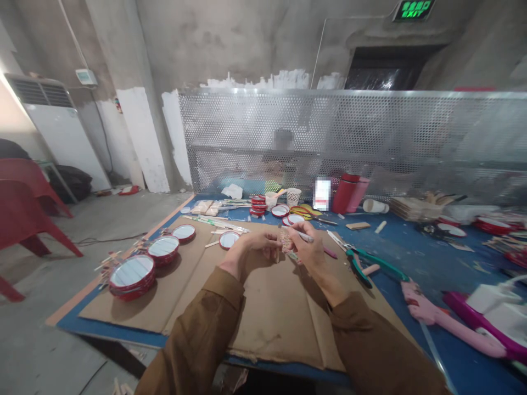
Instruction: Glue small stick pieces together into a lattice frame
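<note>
My left hand (263,244) is closed, its fingertips pinching a small speckled, multicoloured piece (285,239) above the cardboard sheet (272,307). Close beside it, my right hand (310,252) is closed round a slim whitish pen-like tool (305,236) that slants across the fingers. The tool's tip lies near the upper end of the piece; whether they touch I cannot tell. Left of the hands a round red-rimmed mirror (229,240) lies on the cardboard beside a small wooden stick (212,244). To the right are teal-handled scissors (358,263).
Stacked red-rimmed mirrors (132,274) line the cardboard's left side. A pink glue gun (448,323) and a purple power strip (473,312) lie at right. Paper cups (293,197), a red bottle (345,193) and a lit phone (321,194) stand before a perforated metal screen (247,126).
</note>
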A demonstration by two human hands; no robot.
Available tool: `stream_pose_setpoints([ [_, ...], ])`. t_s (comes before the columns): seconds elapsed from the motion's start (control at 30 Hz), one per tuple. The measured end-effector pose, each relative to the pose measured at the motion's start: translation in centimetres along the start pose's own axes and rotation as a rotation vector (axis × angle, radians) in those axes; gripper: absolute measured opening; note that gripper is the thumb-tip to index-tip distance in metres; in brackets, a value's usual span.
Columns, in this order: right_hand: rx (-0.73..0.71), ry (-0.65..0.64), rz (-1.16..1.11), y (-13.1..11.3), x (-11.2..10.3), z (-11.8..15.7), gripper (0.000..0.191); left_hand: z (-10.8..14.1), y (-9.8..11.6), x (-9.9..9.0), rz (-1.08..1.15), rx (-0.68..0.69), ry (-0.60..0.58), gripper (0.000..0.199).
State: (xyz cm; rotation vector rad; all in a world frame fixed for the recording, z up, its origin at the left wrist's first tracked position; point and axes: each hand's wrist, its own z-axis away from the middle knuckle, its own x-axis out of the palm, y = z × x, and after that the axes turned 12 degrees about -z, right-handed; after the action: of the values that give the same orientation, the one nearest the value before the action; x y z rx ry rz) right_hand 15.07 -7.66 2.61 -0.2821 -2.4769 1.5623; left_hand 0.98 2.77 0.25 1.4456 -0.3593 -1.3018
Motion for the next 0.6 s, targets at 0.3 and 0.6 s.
stream_pose_setpoints([
  [0.3, 0.041, 0.008, 0.036, -0.21, 0.11, 0.02, 0.031, 0.27, 0.62, 0.06, -0.020, -0.014, 0.016, 0.038],
  [0.6, -0.008, 0.002, 0.094, 0.04, -0.04, 0.09, 0.030, 0.59, 0.75, 0.18, -0.017, -0.014, 0.024, 0.036],
])
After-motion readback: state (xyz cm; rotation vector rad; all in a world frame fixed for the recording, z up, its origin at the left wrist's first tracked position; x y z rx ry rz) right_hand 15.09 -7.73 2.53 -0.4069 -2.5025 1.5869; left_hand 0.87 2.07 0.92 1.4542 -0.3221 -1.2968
